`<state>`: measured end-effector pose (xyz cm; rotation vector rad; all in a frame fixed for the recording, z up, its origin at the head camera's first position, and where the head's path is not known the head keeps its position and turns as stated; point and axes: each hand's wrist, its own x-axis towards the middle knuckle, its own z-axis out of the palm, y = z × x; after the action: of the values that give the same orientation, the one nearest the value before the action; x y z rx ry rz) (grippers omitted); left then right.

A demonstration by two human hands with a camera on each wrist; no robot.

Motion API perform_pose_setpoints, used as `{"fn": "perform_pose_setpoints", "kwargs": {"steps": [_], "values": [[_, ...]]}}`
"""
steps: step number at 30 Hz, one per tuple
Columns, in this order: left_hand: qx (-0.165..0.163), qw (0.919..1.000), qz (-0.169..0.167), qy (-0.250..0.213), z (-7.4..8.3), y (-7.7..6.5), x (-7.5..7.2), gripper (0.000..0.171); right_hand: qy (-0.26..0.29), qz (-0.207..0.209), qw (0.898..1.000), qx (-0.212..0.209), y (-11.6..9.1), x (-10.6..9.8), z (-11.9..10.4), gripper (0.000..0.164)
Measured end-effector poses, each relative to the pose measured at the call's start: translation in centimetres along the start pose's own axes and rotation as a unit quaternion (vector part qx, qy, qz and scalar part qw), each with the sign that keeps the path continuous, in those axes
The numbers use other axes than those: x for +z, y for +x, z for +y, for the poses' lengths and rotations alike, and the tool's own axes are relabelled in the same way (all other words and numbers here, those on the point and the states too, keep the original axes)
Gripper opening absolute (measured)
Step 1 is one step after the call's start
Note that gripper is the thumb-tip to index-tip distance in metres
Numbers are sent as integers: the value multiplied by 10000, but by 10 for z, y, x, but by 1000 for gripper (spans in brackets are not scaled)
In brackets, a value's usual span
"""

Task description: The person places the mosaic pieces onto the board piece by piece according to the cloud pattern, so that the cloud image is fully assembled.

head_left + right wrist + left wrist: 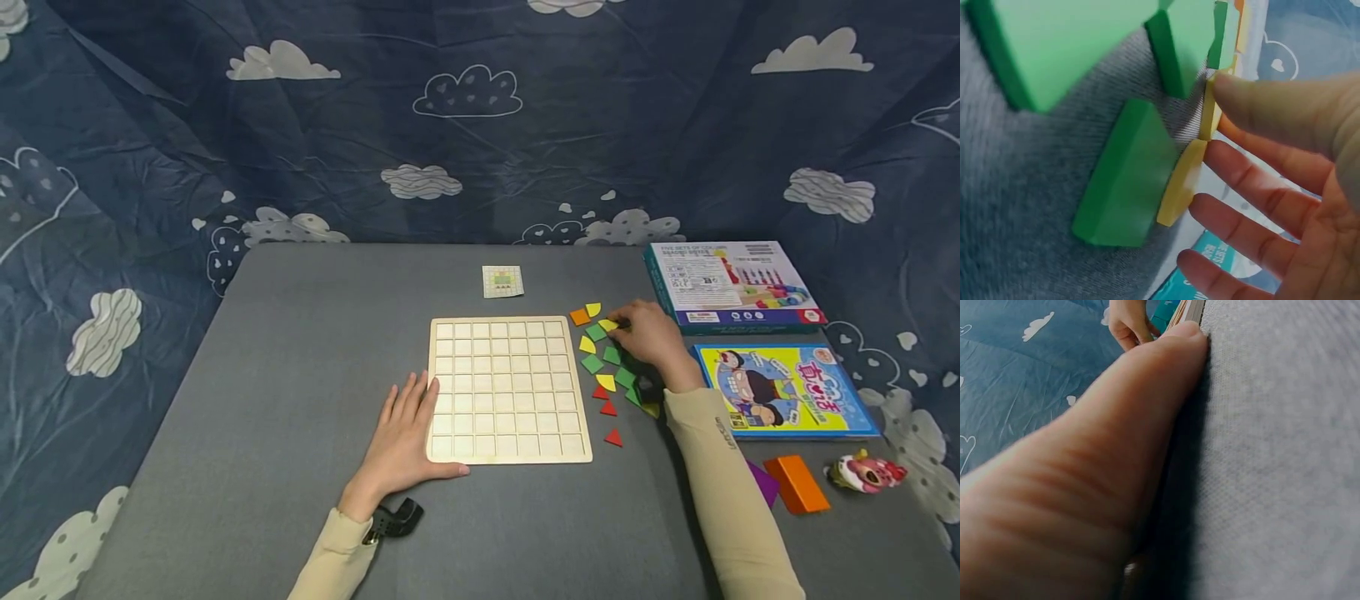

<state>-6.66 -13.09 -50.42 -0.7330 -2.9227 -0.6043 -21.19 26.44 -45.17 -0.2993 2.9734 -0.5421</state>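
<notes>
A pale wooden grid board [510,388] lies on the grey table. At its lower left corner rests my left hand [405,437], fingers spread along the left edge, thumb by the near edge; the left wrist view shows mostly that thumb [1141,381]. Right of the board, my right hand [648,333] reaches into scattered flat pieces. Its thumb and index finger pinch a yellow piece [1210,109], while another yellow piece [1182,184] lies by the other fingertips. Green pieces [1125,178], red triangles [613,437] and an orange square [580,317] lie around.
A small pattern card [502,282] lies beyond the board. Two boxes, one white and teal [735,283], one blue and yellow [787,390], lie at the right. Nearer are an orange block [797,484], a purple block [763,483] partly behind the sleeve, and a figurine [866,472].
</notes>
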Motion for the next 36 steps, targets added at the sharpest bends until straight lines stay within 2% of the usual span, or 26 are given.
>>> {"fn": "perform_pose_setpoints", "kwargs": {"steps": [12, 23, 31, 36], "values": [[-6, 10000, 3, 13, -1, 1, 0, 125, 438, -156, 9983, 339, 5, -3, -1, 22], [-168, 9995, -222, 143, 1, 1, 1, 124, 861, 296, 9951, 394, -3, -1, -8, 13], [-187, 9994, -237, 178, 2, 2, 1, 124, 1199, 1006, 9876, -119, -11, 10, -25, 13], [-152, 9997, -148, 96, 0, 1, 1, 123, 1522, 1133, 9811, -382, -9, 17, -48, 14]]}}
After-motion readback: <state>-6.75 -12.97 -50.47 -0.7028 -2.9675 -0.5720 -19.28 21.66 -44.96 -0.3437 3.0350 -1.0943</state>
